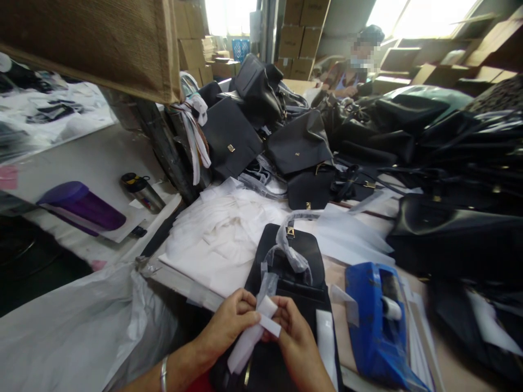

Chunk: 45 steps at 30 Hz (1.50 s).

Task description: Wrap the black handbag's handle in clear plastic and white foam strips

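Both hands (233,318) (292,326) pinch some white wrapping (247,347) above a black bag (306,297).

Glaring back windows (425,19), shadowy lower left, blurred, stretched edges

Left hand (232,316) and right hand (292,326) pinch a white wrapping strip (245,348) above a black bag (314,298).
The strip is probably thin foam; the bag's strap (297,260), sleeved in clear plastic, curves over its upper part. A blue tape dispenser (362,326) stands just right of the bag on the bench (335,271), a heap of white sheets (216,228) lies to its left, and black handbags (300,141) with gold-coloured clasps (231,147) pile up beyond. Cardboard cartons (292,41) are stacked farther back.
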Available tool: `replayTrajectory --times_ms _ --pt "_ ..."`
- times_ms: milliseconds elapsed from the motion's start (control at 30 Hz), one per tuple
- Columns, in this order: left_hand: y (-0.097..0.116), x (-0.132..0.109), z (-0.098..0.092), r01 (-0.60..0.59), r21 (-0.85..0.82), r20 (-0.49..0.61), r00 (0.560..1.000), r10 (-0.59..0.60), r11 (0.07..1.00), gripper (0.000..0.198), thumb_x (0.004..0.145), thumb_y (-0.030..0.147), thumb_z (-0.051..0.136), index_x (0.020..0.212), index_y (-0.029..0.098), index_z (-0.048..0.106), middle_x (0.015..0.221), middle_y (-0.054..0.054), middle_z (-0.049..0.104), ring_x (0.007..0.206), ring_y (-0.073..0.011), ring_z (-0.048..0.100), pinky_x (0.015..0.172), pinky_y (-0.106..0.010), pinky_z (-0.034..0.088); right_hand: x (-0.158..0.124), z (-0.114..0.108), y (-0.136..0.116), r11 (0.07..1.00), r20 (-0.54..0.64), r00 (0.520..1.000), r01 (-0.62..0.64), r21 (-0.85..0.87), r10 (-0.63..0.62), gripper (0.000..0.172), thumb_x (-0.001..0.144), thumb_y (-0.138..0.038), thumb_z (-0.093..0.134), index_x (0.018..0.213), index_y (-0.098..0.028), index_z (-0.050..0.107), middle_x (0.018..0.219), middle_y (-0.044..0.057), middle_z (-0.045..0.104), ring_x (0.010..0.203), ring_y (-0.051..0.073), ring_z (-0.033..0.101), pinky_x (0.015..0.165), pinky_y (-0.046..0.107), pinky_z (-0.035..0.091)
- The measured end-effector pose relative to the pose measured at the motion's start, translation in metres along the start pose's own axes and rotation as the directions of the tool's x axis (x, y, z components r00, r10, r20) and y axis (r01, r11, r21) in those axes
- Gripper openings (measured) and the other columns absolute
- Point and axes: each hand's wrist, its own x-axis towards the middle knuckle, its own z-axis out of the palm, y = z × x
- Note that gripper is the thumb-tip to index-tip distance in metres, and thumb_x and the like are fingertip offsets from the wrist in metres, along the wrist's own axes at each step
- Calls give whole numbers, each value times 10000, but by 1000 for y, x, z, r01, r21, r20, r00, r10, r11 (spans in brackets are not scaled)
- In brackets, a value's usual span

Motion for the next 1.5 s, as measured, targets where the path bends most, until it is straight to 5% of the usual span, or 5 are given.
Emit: replayTrajectory --times_ms 233,700,1100,1300,1500 --pt "-13 2 -3 -4 25 -45 999 5 1000 408 752 381 735 985 180 467 792 -19 657 651 -140 612 591 -223 433 -19 -2 -2 978 -24 996 -78 196 84 634 670 -352 781 1231 -208 523 1136 102 666 984 252 668 885 400 525" --pt "-10 0 -4 56 27 -28 998 -55 998 386 765 349 740 991 156 494 787 -15 644 674 -139 619 613 -219 416 -14 2 29 998 -215 976 -14 68 28 368 737 -472 761 768 -197 520 754 -6 632 735 175 645 739 329 531" --pt "1 7 2 109 103 10 994 -110 989 353 732 279 754 957 130 527 825 -72 694 738 -214 677 694 -295 488 -13 3 17 998 -184 983 -14 -56 3 338 787 -467 700 754 -200 496 696 8 635 693 173 618 694 308 497" --pt "-3 3 11 59 96 -75 996 -52 994 315 734 248 728 938 149 510 775 -33 658 678 -174 626 614 -251 447 -16 1 18 998 -201 978 -58 -23 52 351 771 -490 702 804 -201 507 734 11 638 702 176 625 688 304 505" --pt "-10 -1 15 -17 88 -78 997 24 996 318 776 305 716 975 149 524 810 -38 651 734 -159 594 644 -231 427 -25 -4 14 953 -187 980 -114 -280 62 338 871 -513 554 825 -180 589 728 15 631 644 149 611 609 234 449"
